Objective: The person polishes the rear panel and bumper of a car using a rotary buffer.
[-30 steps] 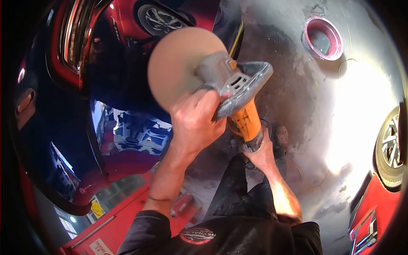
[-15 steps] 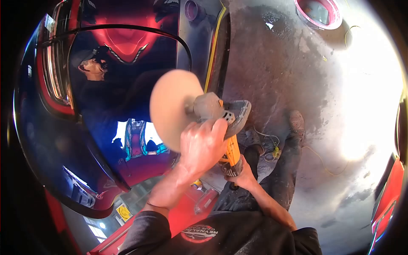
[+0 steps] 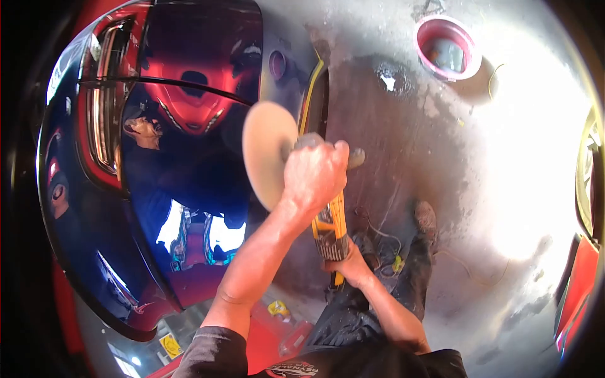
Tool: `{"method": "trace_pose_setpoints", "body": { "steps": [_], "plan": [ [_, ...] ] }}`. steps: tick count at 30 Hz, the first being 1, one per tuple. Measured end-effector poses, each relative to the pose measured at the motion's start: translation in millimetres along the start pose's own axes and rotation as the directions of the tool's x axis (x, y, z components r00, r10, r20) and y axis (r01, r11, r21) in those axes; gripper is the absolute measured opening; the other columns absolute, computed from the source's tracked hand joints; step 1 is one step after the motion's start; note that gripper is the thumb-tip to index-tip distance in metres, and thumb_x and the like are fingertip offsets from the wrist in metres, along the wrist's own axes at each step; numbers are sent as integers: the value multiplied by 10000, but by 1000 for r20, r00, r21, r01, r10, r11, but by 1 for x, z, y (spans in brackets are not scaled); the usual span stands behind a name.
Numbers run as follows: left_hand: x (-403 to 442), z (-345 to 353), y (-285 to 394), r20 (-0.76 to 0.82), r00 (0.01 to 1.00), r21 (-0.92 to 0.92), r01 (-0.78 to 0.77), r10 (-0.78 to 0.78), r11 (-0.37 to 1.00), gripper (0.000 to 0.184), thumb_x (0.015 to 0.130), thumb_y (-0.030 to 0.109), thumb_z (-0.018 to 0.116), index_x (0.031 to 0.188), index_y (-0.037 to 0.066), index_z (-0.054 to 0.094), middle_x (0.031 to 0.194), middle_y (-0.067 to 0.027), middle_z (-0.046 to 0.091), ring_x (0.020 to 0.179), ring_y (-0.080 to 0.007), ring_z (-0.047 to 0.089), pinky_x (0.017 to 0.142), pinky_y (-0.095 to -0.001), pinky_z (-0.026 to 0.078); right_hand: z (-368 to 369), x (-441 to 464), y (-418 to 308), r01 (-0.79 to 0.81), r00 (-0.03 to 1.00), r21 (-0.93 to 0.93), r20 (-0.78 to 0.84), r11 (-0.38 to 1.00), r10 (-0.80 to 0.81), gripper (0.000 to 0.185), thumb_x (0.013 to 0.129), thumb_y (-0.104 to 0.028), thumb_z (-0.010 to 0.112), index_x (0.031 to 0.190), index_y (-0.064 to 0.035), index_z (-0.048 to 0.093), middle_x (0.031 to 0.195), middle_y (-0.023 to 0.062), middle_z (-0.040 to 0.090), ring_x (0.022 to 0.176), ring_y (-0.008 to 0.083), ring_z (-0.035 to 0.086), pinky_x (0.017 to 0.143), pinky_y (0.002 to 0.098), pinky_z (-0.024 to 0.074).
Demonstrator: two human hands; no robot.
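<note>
A yellow-and-black rotary polisher [image 3: 331, 227] is held in both hands in front of me. My left hand [image 3: 315, 176] is closed over its grey front end and hides most of the front handle. My right hand [image 3: 354, 264] wraps the rear of the body near its lower end. The round tan pad [image 3: 268, 157] faces left toward a glossy dark blue car body [image 3: 183, 183]; its edges look smeared. Whether the pad touches the paint cannot be made out. Reflections of a person and bright openings show in the panel.
A tail light [image 3: 102, 132] is set in the car at left. A pink-rimmed bucket [image 3: 421, 53] stands on the wet-stained concrete floor [image 3: 391, 138]. A thin cord [image 3: 380, 230] lies near my feet. Red panels [image 3: 576, 283] stand at the right edge.
The view has shifted, with more of the car showing. My left hand now covers the looped front handle seen before, and the polisher stands more upright in view. Both hands keep hold.
</note>
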State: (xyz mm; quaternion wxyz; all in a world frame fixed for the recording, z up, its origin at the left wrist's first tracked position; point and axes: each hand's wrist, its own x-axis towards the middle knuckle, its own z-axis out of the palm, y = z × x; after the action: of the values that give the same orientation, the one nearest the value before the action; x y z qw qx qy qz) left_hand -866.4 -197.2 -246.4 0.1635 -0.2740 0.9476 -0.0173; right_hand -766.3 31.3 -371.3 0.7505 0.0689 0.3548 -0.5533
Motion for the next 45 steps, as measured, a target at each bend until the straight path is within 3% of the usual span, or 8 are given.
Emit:
{"method": "trace_pose_setpoints", "body": {
  "steps": [6, 7, 10, 14, 23, 34, 38, 45],
  "plan": [
    [10, 21, 5, 81, 997, -47, 10, -6, 999, 45, 808, 77, 644, 788, 48, 672, 706, -181, 715, 690, -360, 746, 616, -465, 598, -3, -20, -30, -159, 987, 117, 41, 980, 155, 671, 675, 190, 743, 1271, -40, 536, 916, 62, 650, 725, 217, 691, 617, 365, 570],
    [20, 22, 3, 52, 999, -48, 12, -10, 999, 60, 809, 82, 648, 780, 54, 693, 699, -185, 715, 694, -352, 750, 619, -454, 596, -11, -12, -31, -154, 987, 136, 63, 979, 147, 743, 659, 160, 755, 1343, -40, 546, 1062, 79, 659, 861, 217, 686, 645, 353, 567],
    [58, 19, -4, 11, 999, -82, 49, -48, 995, 46, 781, 69, 659, 776, 45, 697, 735, -209, 707, 745, -401, 732, 655, -488, 590, -27, 20, -58, -136, 990, 64, 48, 989, 133, 716, 662, 170, 757, 1318, -44, 566, 1001, 67, 669, 816, 207, 687, 640, 347, 570],
    [98, 11, -10, -51, 997, -73, 49, -53, 996, 66, 794, 108, 683, 773, 68, 732, 733, -187, 721, 727, -359, 749, 651, -451, 592, -38, 49, -102, -54, 996, 60, 77, 997, 49, 463, 703, 180, 740, 1079, -40, 582, 819, 90, 664, 652, 232, 680, 579, 380, 567],
    [41, 27, 7, 161, 982, -114, 114, -94, 987, 79, 787, 101, 690, 819, 67, 754, 783, -161, 746, 764, -351, 756, 686, -447, 597, -32, -26, -69, -335, 939, 27, 93, 942, 332, 544, 727, 150, 743, 1206, -19, 549, 868, 115, 652, 704, 266, 693, 630, 374, 577],
    [111, -11, -12, 18, 993, -55, 121, -120, 991, 138, 832, 91, 678, 832, 124, 812, 863, -101, 786, 839, -263, 783, 714, -377, 601, -21, 27, -125, -155, 986, 34, 62, 987, 153, 347, 743, 116, 716, 1059, -10, 648, 819, 88, 687, 725, 241, 700, 652, 372, 578],
    [76, -6, -16, -36, 992, -155, 110, -117, 982, 80, 778, 118, 711, 799, 110, 788, 791, -125, 766, 781, -309, 775, 668, -419, 604, -5, 3, -109, -117, 993, -112, 5, 987, 119, 384, 742, 122, 698, 1104, -4, 679, 866, 76, 696, 732, 226, 677, 650, 355, 548],
    [-5, 14, -5, 193, 972, -217, 179, -138, 959, 106, 805, 130, 697, 839, 95, 791, 833, -131, 772, 810, -328, 771, 714, -436, 605, 1, -54, -36, -271, 961, -9, 45, 962, 271, 414, 724, 123, 741, 1099, -11, 627, 898, 99, 679, 721, 255, 687, 664, 384, 571]
  ]
}}
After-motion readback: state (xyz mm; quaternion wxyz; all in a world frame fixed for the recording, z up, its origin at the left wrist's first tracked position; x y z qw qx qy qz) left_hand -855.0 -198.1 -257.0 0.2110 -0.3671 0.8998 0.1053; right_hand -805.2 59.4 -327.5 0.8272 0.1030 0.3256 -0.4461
